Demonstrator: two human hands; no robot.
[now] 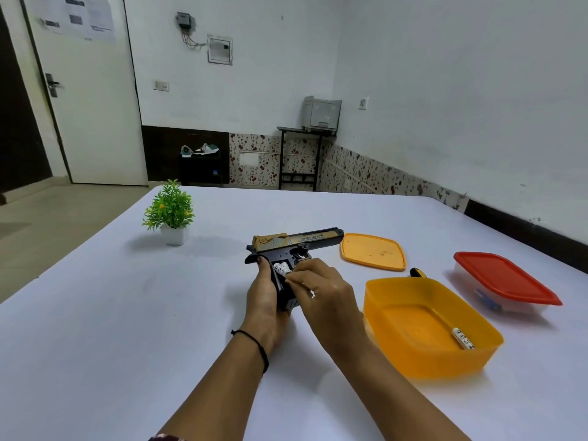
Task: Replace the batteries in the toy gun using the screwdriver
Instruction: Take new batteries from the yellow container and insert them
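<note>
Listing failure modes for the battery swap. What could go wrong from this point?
1. The right hand pinches at the batteries in the open grip of the toy gun, steadied only by the left hand; one could slip and roll across the table.
2. The loose battery in the orange tub looks like those; old and new might get mixed.

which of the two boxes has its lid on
The clear box with the red lid, at the far right. The orange box next to it is open, its orange lid lying flat on the table beyond it.
</note>
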